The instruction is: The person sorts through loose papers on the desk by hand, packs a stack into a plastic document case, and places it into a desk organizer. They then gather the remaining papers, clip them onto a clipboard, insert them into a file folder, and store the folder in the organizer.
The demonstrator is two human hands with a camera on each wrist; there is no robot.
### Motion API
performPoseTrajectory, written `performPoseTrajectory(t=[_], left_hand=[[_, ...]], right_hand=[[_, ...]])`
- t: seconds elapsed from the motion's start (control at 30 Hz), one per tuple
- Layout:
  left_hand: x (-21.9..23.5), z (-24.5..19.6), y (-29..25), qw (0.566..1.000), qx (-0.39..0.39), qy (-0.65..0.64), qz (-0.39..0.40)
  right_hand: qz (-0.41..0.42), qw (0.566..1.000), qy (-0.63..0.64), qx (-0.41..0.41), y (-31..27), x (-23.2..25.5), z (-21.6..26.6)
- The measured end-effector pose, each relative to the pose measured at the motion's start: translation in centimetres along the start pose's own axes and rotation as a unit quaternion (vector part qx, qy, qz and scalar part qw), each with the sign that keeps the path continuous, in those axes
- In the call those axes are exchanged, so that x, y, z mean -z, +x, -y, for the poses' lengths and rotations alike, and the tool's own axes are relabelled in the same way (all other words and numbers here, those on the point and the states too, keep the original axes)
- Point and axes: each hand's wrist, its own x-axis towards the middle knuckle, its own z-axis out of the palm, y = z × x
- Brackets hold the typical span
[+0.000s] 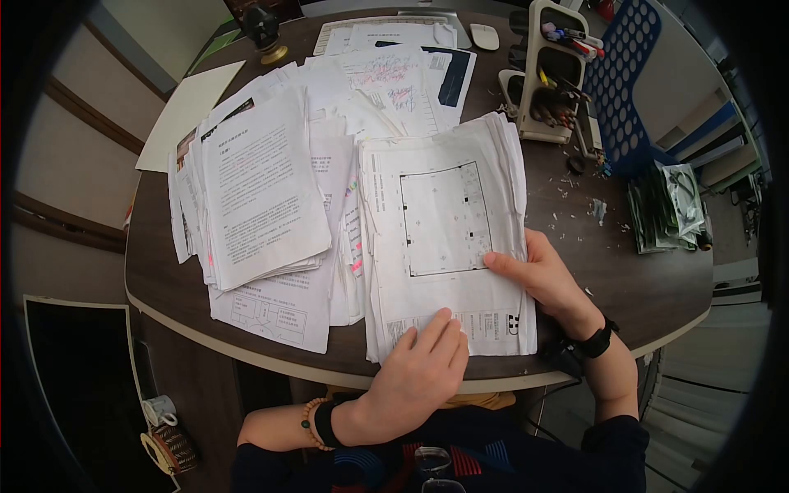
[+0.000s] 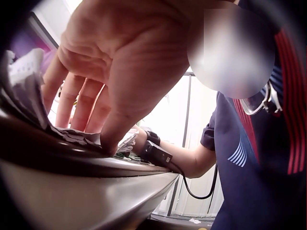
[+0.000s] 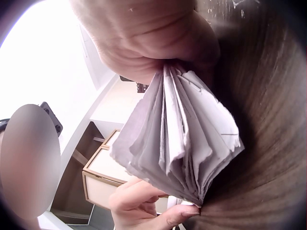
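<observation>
A thick stack of printed sheets [image 1: 444, 214] lies on the dark desk, with a rectangular plan drawing on its top page. My right hand [image 1: 546, 275] grips the stack's right edge, thumb on the top page and the other fingers out of sight below. In the right wrist view the page edges [image 3: 177, 129] fan apart under that hand's palm. My left hand [image 1: 423, 370] rests its fairly straight fingers on the bottom margin of the top page. Its thumb [image 2: 109, 136] reaches down by the stack's lower edge in the left wrist view.
Another pile of printed papers [image 1: 267, 197] lies to the left, with marked sheets [image 1: 386, 78] behind. A pen organizer [image 1: 542, 74], a white mouse [image 1: 485, 36] and a blue perforated holder [image 1: 620, 90] stand at the back right. Paper scraps [image 1: 598, 211] and green-edged packets [image 1: 666, 209] lie right.
</observation>
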Motion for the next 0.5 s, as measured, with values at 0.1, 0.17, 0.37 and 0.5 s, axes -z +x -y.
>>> performPoseTrajectory(t=[0.1,0.17,0.37,0.5], left_hand=[[0.0,0.1,0.0,1.000,-0.005,-0.011,0.002],[-0.1,0.1,0.0,1.000,-0.008,-0.013,-0.001],[0.0,0.2,0.0,1.000,-0.015,-0.004,0.002],[0.1,0.3,0.0,1.000,-0.021,-0.018,0.009]], right_hand=[[-0.003,1.000,-0.001,-0.002,-0.1,-0.1,0.1],[-0.003,1.000,-0.004,-0.003,-0.1,-0.1,0.2],[-0.002,1.000,0.010,-0.019,-0.3,-0.4,1.3],[-0.010,0.999,0.035,-0.013,-0.3,-0.8,1.5]])
